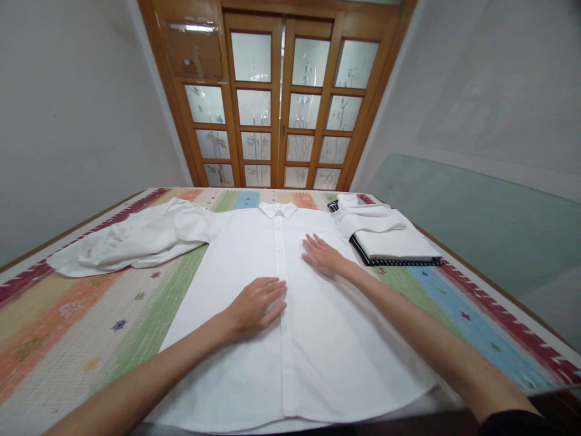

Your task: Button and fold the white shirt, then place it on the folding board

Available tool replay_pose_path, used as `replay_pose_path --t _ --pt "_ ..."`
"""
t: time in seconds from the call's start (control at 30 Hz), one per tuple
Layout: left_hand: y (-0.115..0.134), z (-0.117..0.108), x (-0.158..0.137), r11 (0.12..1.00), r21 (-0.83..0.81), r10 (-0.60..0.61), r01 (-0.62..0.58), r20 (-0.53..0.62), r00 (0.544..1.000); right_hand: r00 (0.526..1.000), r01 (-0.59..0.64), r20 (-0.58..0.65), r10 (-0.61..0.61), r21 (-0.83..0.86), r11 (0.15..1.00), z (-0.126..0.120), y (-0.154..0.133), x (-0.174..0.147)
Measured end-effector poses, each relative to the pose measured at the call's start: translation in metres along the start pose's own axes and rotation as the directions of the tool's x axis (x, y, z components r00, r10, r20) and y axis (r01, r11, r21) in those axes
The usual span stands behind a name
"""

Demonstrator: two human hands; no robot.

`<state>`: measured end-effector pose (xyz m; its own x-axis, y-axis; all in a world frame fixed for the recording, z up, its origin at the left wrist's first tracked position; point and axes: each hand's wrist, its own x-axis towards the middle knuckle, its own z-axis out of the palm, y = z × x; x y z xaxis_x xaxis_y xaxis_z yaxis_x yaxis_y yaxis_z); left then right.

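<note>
A white button-up shirt lies front up on the table, its collar at the far end and its hem toward me. One sleeve stretches out to the left, crumpled; the other reaches right, over a folded stack. My left hand rests flat on the shirt beside the button strip, fingers extended and slightly apart. Farther up, my right hand lies on the right chest area with its fingers spread. Both hands touch the cloth and grip nothing.
Folded white and black-patterned clothes are stacked at the right. A striped, multicoloured tablecloth covers the table. Beyond the far edge stand wooden doors with glass panes. A pale green panel leans along the right wall.
</note>
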<state>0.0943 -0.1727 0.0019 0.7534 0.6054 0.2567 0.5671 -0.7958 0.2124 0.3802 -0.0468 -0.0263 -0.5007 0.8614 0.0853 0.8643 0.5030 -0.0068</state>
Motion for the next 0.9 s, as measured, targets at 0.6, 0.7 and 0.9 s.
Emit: replay_pose_path --t 0.6,0.7,0.9 --pt "-0.126 -0.024 -0.010 0.750 0.341 -0.627 0.567 0.094 0.774 0.975 -0.215 0.049 0.215 -0.003 0.977 0.008 0.014 0.011" --pt "-0.090 -0.015 -0.002 0.877 0.261 -0.453 0.404 0.165 0.876 0.999 -0.035 0.017 0.034 0.031 0.999 0.006 -0.031 -0.002" --pt "-0.022 -0.006 -0.039 0.982 0.147 -0.152 0.121 0.220 0.964 0.961 0.277 -0.054 -0.271 0.151 0.949 -0.007 -0.104 -0.095"
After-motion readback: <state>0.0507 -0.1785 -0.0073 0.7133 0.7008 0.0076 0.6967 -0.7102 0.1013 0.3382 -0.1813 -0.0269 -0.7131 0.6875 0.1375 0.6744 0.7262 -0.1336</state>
